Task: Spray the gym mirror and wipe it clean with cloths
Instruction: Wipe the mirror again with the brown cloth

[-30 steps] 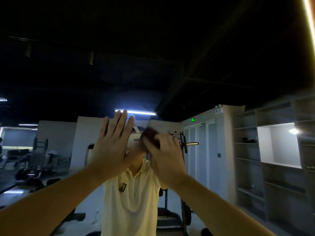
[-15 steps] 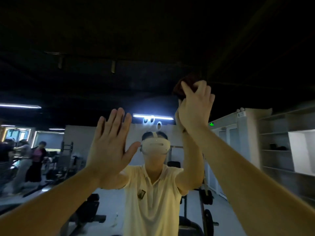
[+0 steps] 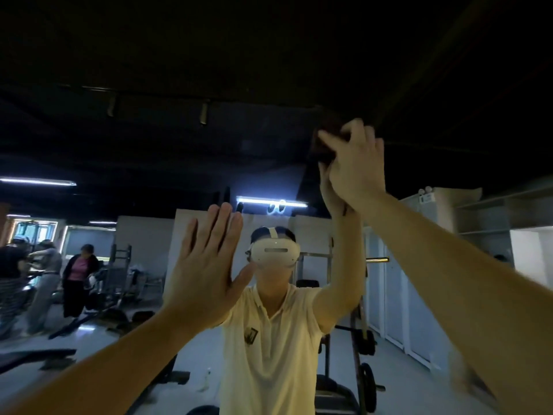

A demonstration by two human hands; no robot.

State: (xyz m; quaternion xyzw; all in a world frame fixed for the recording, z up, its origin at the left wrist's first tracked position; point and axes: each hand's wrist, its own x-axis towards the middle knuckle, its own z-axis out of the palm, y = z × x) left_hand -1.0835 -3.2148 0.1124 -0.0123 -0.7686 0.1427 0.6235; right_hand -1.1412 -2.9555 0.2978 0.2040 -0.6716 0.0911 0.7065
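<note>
Chiefly, risk: the dark cloth (image 3: 324, 143), bunched small, may slip loose high on the mirror (image 3: 134, 139). The left hand (image 3: 203, 274), flat and straight-fingered against the glass, holding nothing, likely leaves prints. Position: the cloth sits wadded under the curled fingers of the right hand (image 3: 354, 166), showing past the fingertips.

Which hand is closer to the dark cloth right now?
Right. The right hand grips the dark cloth, up high on the mirror. The left hand is flat and open, lower and to the left, well apart from it.
</note>
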